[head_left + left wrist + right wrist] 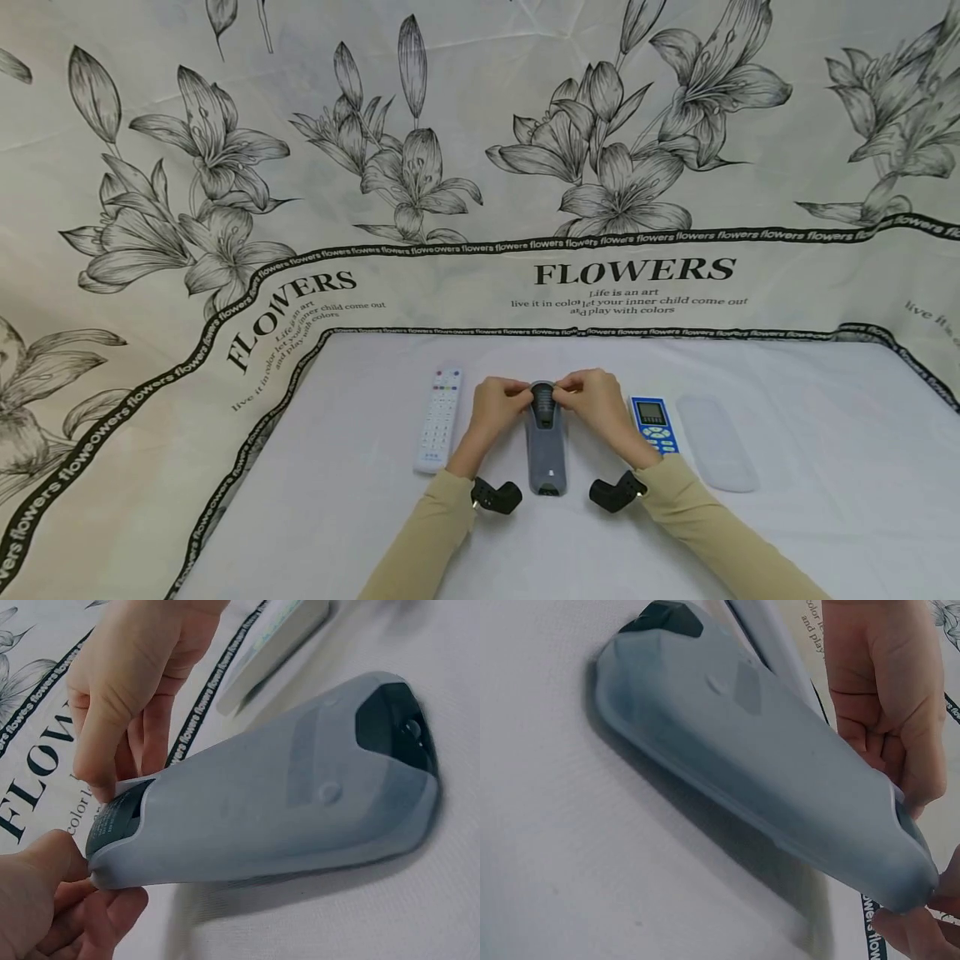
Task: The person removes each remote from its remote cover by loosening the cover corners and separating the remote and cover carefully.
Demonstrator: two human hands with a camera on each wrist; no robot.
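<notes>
A black remote control (543, 406) sits in a translucent grey-blue silicone cover (547, 458), lying lengthwise at the middle of the table. The cover hides most of the remote; dark plastic shows through openings at both ends. My left hand (497, 407) pinches the cover's far end on its left side, thumb on top and fingers beneath in the left wrist view. From the right, my right hand (595, 402) pinches the same end, its thumb at the rim of the opening. In the right wrist view the cover (727, 742) slants, its far end raised off the cloth.
A white remote (438, 421) lies left of my left hand. To the right are a blue remote (654, 423), partly behind my right wrist, and a flat translucent cover (717, 442). A flower-printed cloth (630, 283) borders the white tabletop (817, 533).
</notes>
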